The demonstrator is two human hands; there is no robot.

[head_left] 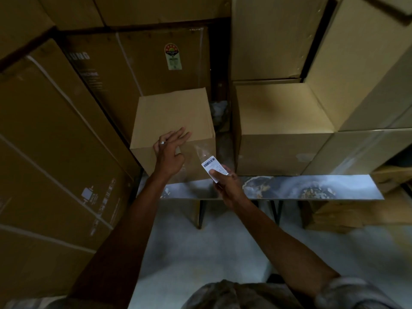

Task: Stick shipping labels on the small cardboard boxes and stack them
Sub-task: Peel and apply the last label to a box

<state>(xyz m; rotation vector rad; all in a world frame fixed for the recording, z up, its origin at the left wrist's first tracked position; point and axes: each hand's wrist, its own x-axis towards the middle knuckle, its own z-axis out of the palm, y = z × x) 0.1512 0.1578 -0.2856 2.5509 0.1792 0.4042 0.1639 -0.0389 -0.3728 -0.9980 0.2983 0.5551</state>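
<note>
- A narrow desk [323, 186] with a glossy, marbled top stands in a dim storeroom, walled in by tall brown cartons [51, 134] on the left and behind; the floor [200, 253] below is pale and smooth.
- A small box [174, 114] of plain matte cardboard, square-edged and closed, sits at the desk's left end; a larger box [283, 121] sits to its right, a dark gap between them.
- The left hand [169, 152], a ring on one finger, rests on the small box's near top edge with fingers spread and straight, gripping nothing.
- The right hand [227, 184] pinches a white label [213, 167] with a barcode between thumb and fingers, held just off the small box's near right corner; a clear film sticks up from the label's top.
- The two hands are apart.
- A colored sticker [172, 56] marks the carton behind the small box; its print is too small to read.
- Lettering on the left carton is cut off, and the space under the desk is lost in shadow.
</note>
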